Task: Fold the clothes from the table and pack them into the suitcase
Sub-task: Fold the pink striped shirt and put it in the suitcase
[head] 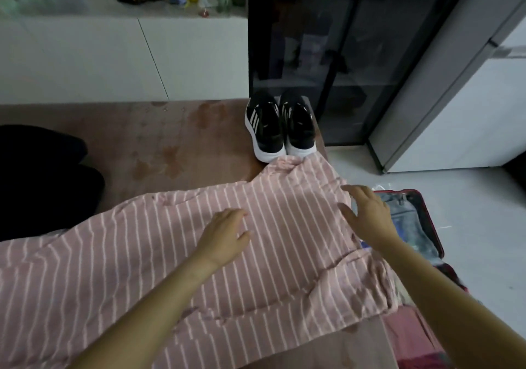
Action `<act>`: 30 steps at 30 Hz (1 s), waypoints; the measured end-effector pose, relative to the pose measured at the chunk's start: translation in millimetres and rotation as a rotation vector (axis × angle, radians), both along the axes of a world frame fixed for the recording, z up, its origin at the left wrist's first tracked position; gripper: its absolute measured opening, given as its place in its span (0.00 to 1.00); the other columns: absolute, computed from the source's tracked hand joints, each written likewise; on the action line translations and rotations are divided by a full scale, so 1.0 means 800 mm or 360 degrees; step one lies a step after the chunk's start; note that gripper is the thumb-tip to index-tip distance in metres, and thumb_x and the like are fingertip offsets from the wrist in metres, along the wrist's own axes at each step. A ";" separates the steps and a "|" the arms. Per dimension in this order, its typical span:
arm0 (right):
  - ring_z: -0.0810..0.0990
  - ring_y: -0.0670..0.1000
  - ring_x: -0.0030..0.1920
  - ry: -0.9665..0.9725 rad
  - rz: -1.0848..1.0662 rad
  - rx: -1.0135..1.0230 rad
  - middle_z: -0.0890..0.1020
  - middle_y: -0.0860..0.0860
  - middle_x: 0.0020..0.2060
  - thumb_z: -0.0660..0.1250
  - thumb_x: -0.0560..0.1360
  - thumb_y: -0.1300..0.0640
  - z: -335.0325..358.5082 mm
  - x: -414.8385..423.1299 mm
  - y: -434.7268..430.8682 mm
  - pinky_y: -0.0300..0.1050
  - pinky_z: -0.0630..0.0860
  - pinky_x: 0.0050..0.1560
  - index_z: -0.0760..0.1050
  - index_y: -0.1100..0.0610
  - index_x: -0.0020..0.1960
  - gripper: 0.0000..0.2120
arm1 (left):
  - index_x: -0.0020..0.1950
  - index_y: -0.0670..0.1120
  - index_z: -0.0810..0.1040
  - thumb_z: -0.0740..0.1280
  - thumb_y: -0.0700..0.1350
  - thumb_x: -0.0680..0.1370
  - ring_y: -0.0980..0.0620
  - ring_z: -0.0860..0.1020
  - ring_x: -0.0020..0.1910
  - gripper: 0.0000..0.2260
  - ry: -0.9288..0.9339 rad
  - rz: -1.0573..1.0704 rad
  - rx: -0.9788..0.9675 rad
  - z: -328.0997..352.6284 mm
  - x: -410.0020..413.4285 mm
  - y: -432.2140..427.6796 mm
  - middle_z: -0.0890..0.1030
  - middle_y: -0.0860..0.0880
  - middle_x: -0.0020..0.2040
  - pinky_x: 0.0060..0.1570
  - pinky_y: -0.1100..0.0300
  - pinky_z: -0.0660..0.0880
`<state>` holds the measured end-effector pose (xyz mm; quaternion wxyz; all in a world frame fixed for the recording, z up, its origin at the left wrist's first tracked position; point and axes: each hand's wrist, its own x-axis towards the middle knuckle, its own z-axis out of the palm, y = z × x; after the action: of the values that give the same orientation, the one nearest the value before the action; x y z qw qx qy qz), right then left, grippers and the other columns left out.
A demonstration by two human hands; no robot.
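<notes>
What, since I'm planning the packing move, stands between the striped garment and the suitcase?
Nothing visible. The pink striped garment lies spread on the table, its right edge next to the open red suitcase below. The black shoes stand at the far edge, off that path.

The pink cloth garment with white stripes lay spread over the near half of the brownish table. My left hand rested on its middle, and my right hand was at its right edge. Just behind it stood the pair of black-and-white sneakers. The open red hard-shell suitcase lay on the floor right of the table, with blue denim clothing inside. A black cloth heap lay at the table's left.
</notes>
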<state>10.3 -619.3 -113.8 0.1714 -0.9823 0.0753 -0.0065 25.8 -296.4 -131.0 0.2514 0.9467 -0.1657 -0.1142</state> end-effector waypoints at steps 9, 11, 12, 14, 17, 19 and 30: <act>0.77 0.57 0.59 0.0374 -0.0245 0.0457 0.78 0.53 0.60 0.63 0.75 0.54 -0.020 0.142 -0.007 0.56 0.72 0.61 0.65 0.53 0.71 0.25 | 0.66 0.42 0.70 0.67 0.45 0.77 0.44 0.75 0.60 0.19 0.0187 0.0308 -0.0201 -0.006 0.156 -0.084 0.76 0.45 0.62 0.56 0.51 0.73; 0.77 0.58 0.57 0.0402 -0.0281 0.0427 0.79 0.53 0.57 0.63 0.75 0.51 -0.031 0.159 -0.002 0.55 0.74 0.59 0.67 0.53 0.68 0.23 | 0.61 0.43 0.72 0.69 0.47 0.75 0.43 0.78 0.55 0.17 0.0162 0.0353 -0.0161 -0.023 0.174 -0.099 0.79 0.45 0.56 0.53 0.49 0.75; 0.78 0.58 0.55 0.0416 -0.0279 0.0410 0.80 0.52 0.54 0.63 0.75 0.50 -0.034 0.166 -0.001 0.54 0.74 0.56 0.70 0.53 0.66 0.20 | 0.57 0.43 0.74 0.69 0.48 0.75 0.42 0.78 0.51 0.15 0.0125 0.0400 -0.0080 -0.029 0.180 -0.104 0.79 0.44 0.52 0.49 0.49 0.76; 0.78 0.57 0.45 0.0454 -0.0249 0.0471 0.80 0.51 0.40 0.64 0.75 0.52 -0.033 0.173 -0.003 0.47 0.75 0.43 0.77 0.53 0.49 0.06 | 0.48 0.43 0.75 0.68 0.49 0.75 0.41 0.77 0.44 0.10 0.0120 0.0472 0.0044 -0.030 0.189 -0.112 0.79 0.43 0.44 0.41 0.53 0.74; 0.70 0.53 0.34 0.0249 -0.0147 0.0692 0.69 0.49 0.27 0.65 0.73 0.62 -0.028 0.170 -0.012 0.41 0.64 0.29 0.68 0.59 0.32 0.12 | 0.46 0.44 0.77 0.67 0.44 0.77 0.49 0.75 0.39 0.04 0.0036 0.0460 -0.0244 -0.013 0.180 -0.113 0.76 0.50 0.38 0.36 0.59 0.65; 0.72 0.48 0.33 0.0054 -0.0134 0.0896 0.72 0.48 0.29 0.66 0.72 0.67 -0.021 0.153 -0.024 0.33 0.65 0.29 0.72 0.61 0.33 0.09 | 0.46 0.46 0.76 0.66 0.42 0.77 0.56 0.71 0.37 0.00 -0.0275 0.0267 -0.0493 0.001 0.152 -0.103 0.71 0.53 0.39 0.36 0.60 0.64; 0.78 0.43 0.53 -0.0011 0.0076 0.0846 0.81 0.46 0.51 0.62 0.74 0.68 -0.009 0.060 -0.057 0.39 0.72 0.58 0.81 0.41 0.42 0.22 | 0.49 0.50 0.80 0.60 0.53 0.78 0.55 0.74 0.47 0.11 -0.0446 -0.0524 -0.0147 -0.021 0.049 -0.052 0.77 0.55 0.47 0.47 0.59 0.71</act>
<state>58.5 -664.8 -121.2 0.4236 -0.9043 0.0506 0.0142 65.0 -337.9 -147.5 0.2471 0.9009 -0.3566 -0.0132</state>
